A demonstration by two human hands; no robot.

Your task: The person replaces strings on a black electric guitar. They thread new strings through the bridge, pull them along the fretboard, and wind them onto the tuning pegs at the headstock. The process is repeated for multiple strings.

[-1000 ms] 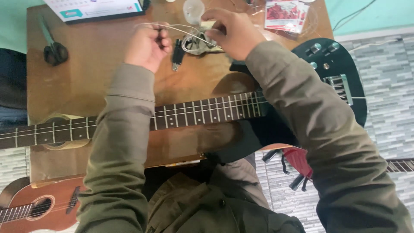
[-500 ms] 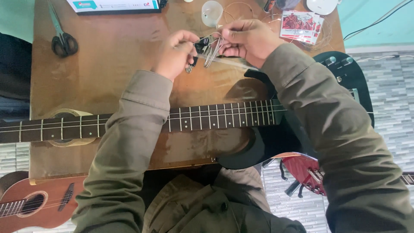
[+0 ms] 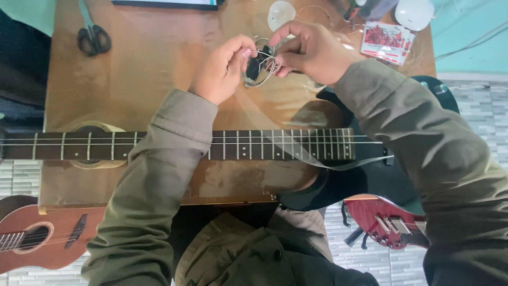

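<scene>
Thin, perhaps metal, coiled string point(image 3: 263, 66) between hands.

- A brown wooden table point(image 3: 148, 69) fills the middle of the view; its top is worn and glossy, catching soft, even light.
- Past the table's far edge, at both top corners, a teal surface point(image 3: 465, 32) shows; wall or floor cannot be told.
- Right of the table and below its near edge lies a floor point(image 3: 495, 127) of narrow grey and white tiles.
- A white cable point(image 3: 476, 39) crosses the teal, right of the table.
</scene>
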